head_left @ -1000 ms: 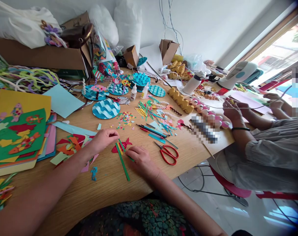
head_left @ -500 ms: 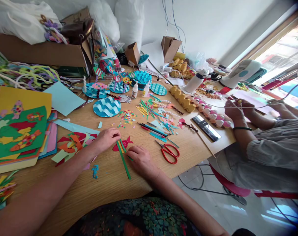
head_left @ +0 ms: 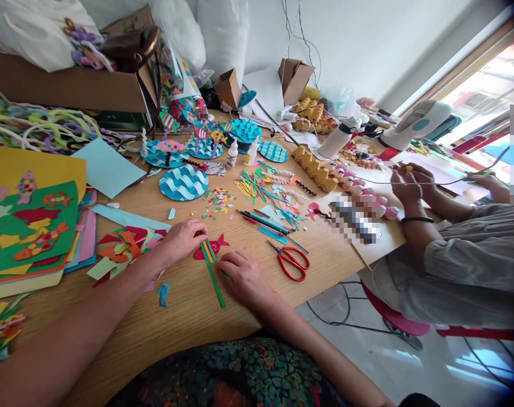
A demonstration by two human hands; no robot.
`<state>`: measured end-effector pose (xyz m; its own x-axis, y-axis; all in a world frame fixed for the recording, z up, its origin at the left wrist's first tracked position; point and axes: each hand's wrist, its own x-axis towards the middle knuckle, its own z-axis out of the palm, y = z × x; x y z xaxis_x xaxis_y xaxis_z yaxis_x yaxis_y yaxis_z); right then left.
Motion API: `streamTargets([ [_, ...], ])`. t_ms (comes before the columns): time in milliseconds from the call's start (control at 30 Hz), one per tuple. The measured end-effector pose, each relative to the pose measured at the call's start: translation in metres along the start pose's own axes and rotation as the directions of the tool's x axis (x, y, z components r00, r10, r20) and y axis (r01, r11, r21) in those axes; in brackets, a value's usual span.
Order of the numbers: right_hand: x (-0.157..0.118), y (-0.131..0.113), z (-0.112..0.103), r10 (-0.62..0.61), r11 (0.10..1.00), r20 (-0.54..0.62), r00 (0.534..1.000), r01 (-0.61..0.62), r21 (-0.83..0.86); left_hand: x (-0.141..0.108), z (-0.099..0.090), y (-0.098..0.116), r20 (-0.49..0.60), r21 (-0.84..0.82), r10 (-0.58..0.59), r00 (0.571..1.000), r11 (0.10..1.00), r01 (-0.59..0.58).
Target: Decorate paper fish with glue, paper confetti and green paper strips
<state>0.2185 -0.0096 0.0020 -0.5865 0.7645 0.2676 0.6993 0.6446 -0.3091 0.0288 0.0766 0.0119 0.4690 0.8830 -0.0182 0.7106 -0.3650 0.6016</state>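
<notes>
My left hand (head_left: 184, 238) is closed, its fingertips pinching the upper ends of green paper strips (head_left: 214, 281) over a red paper fish (head_left: 214, 247). A short yellow strip lies between the green ones, across the fish. My right hand (head_left: 242, 274) rests on the table just right of the strips, with curled fingers; a bit of green strip shows at its fingertips. To the right of that hand lie red-handled scissors (head_left: 291, 263). A small curled blue paper scrap (head_left: 163, 294) lies below my left wrist.
Coloured paper scraps (head_left: 130, 249), confetti dots (head_left: 218, 200), pencils (head_left: 265, 221) and cut strips (head_left: 257, 186) surround the hands. Behind stand glue bottles (head_left: 232, 154) and blue wavy discs (head_left: 183, 182). Paper sheets (head_left: 70, 215) are stacked at left. A co-worker's hands (head_left: 409, 181) work at right.
My hands and the strips stay almost in place. The view shifts slightly, and the co-worker's hands have moved a little, showing a small yellow thing more clearly.
</notes>
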Motion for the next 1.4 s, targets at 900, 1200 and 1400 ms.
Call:
streamTargets([
  [900,-0.0014,-0.0018,0.0017,-0.013,1.000,-0.007,1.000,0.013,-0.015,0.0011,0.0034,-0.0031,0.019,0.057,-0.011,1.000,0.998,0.010],
  [1200,-0.0015,-0.0015,0.0030,-0.017,1.000,-0.010,1.000,0.017,-0.022,0.0022,0.0022,-0.0022,0.037,0.068,-0.028,0.999,0.997,0.025],
  [1400,-0.0018,-0.0010,0.0036,-0.034,0.999,-0.013,0.999,0.034,-0.026,0.0027,0.0023,-0.0023,0.049,0.074,-0.032,0.998,0.997,0.028],
])
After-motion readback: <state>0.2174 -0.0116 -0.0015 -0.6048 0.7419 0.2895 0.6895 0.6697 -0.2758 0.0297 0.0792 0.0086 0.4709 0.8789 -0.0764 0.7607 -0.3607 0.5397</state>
